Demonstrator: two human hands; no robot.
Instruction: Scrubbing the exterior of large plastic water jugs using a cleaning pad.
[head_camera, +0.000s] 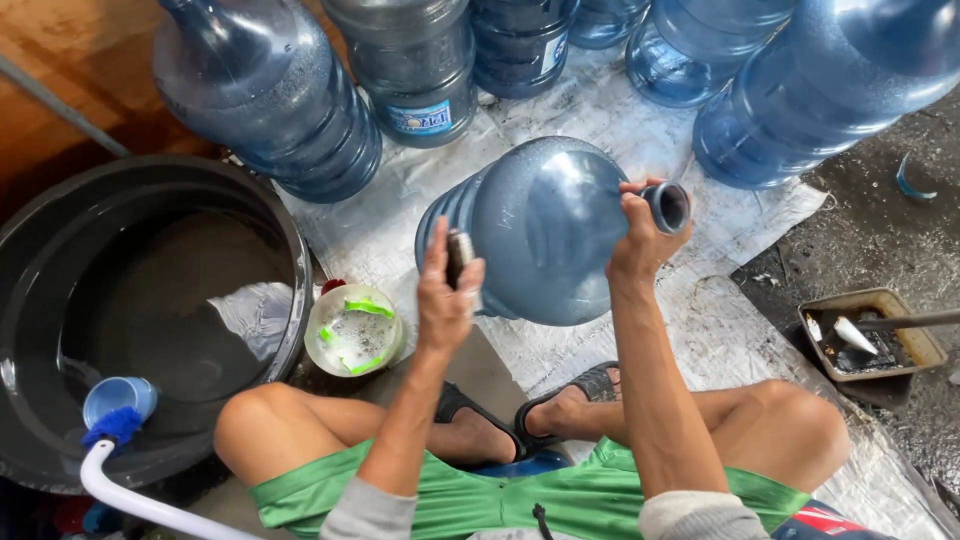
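A large blue water jug (545, 225) lies tilted in front of me, its open mouth pointing to the right. My right hand (640, 235) grips its neck just behind the mouth. My left hand (447, 290) presses a small dark scrubbing pad (458, 252) against the jug's left side. I sit cross-legged in green shorts and black sandals, the jug above my feet.
A big black tub of water (150, 310) stands at the left, with a white hose and a small blue cup (118, 398) at its rim. A small bowl of soapy water (353, 328) sits beside it. Several blue jugs (265, 95) stand behind. A dirty tray (872, 335) lies right.
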